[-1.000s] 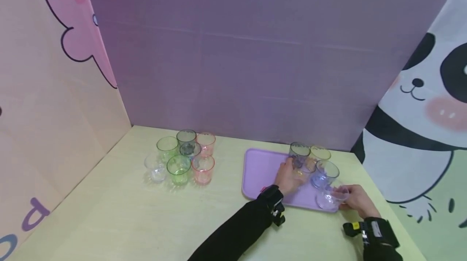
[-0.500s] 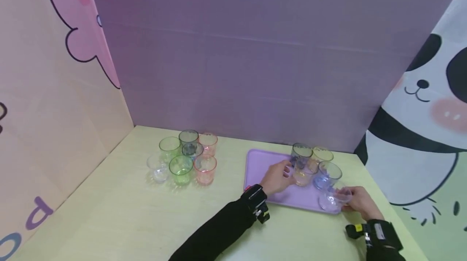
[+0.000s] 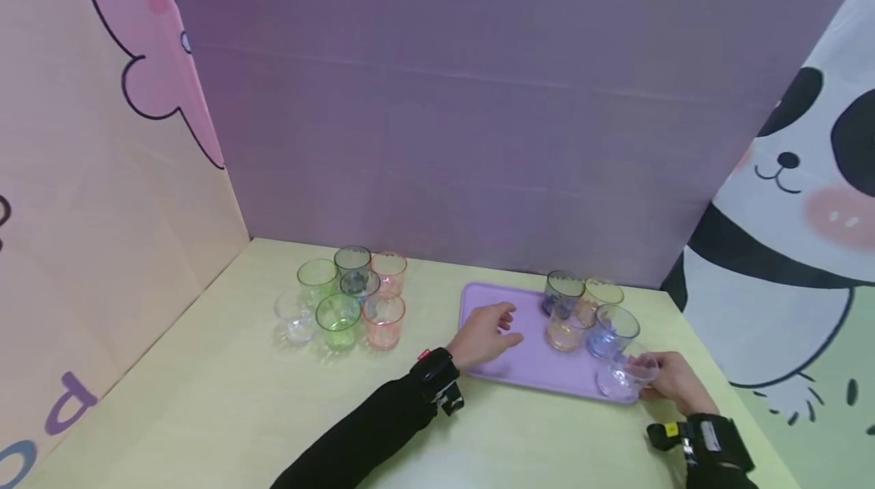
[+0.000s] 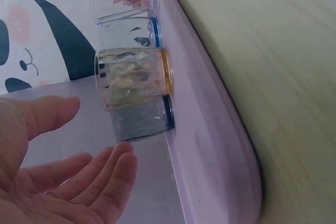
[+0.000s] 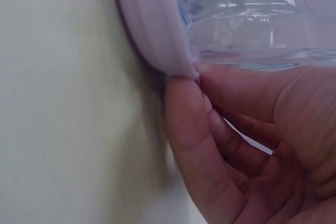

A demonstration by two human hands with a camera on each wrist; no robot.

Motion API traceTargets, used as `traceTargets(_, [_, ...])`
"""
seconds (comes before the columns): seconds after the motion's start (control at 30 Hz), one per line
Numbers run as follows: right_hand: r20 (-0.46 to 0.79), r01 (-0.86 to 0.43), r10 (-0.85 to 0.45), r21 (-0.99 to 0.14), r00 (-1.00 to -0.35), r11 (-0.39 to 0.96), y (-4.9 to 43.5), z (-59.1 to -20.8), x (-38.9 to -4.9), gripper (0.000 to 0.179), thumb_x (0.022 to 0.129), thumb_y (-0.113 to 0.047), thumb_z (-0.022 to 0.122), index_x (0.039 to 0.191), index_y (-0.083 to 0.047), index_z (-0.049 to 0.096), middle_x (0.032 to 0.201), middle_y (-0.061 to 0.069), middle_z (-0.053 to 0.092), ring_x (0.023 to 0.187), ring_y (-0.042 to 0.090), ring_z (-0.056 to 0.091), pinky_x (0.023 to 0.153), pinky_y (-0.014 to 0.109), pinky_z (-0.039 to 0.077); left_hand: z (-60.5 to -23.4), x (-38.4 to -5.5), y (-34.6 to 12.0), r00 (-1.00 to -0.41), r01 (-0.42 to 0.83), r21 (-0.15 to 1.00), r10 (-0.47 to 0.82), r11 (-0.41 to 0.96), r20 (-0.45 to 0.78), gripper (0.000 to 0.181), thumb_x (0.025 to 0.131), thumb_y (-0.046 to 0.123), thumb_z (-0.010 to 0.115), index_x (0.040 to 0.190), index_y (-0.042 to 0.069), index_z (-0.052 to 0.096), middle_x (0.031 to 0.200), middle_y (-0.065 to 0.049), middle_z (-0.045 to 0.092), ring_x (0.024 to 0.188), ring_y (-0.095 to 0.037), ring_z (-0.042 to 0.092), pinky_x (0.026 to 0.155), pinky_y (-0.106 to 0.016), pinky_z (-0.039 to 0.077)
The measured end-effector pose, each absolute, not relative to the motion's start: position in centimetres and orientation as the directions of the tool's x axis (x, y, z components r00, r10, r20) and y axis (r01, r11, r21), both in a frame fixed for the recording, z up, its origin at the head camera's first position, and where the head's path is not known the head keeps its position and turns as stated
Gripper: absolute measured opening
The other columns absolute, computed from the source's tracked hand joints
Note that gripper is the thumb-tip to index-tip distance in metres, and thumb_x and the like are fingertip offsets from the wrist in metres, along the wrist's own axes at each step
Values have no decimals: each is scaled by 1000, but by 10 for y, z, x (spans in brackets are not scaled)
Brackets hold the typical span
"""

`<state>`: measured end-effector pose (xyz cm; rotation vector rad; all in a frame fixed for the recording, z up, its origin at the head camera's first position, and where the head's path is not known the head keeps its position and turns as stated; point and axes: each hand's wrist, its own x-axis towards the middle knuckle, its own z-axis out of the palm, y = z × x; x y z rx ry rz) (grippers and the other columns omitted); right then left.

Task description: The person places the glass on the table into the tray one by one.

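Nearest us, the right hand (image 3: pixel 680 384) pinches the rim of the tray (image 3: pixel 522 369) at its near right corner, thumb on top and forefinger beneath. To its left we see the left hand (image 3: pixel 481 335) over the tray's left side, its fingers (image 4: pixel 113 177) loosely spread, thumb apart. Upright on the tray's right side stand a clear cup (image 3: pixel 620 378) beside the right thumb, then a blue cup (image 3: pixel 611 339), an amber cup (image 3: pixel 566 335), a yellow cup (image 3: pixel 604 291) and a dark cup (image 3: pixel 563 288). Well to the left we see seven more cups (image 3: pixel 338 324), grouped on the tabletop (image 3: pixel 205 398); beyond rises a purple wall (image 3: pixel 424 109).
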<state>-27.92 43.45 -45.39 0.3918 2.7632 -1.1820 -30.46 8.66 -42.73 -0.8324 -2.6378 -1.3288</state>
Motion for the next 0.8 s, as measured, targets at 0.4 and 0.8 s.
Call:
traceTargets(0.4, [-192, 256, 169, -700, -967, 666, 434, -454, -277, 46, 71, -38, 71, 92, 2, 64, 84, 7, 63, 68, 16, 57, 59, 31, 52, -428, -301, 45, -861, 493, 680, 418, 542, 291, 55, 79, 25, 66, 124, 2, 48, 105, -10, 62, 95, -21, 60, 78, -22, 48])
traceTargets(0.8, [-196, 262, 174, -692, -965, 673, 432, -452, -276, 49, 71, -37, 71, 98, 3, 62, 89, 11, 63, 70, 17, 56, 61, 32, 52, -409, -306, 9, -859, 510, 539, 433, 671, 273, 50, 80, 32, 64, 121, 6, 52, 107, -9, 63, 96, -19, 59, 79, -27, 49])
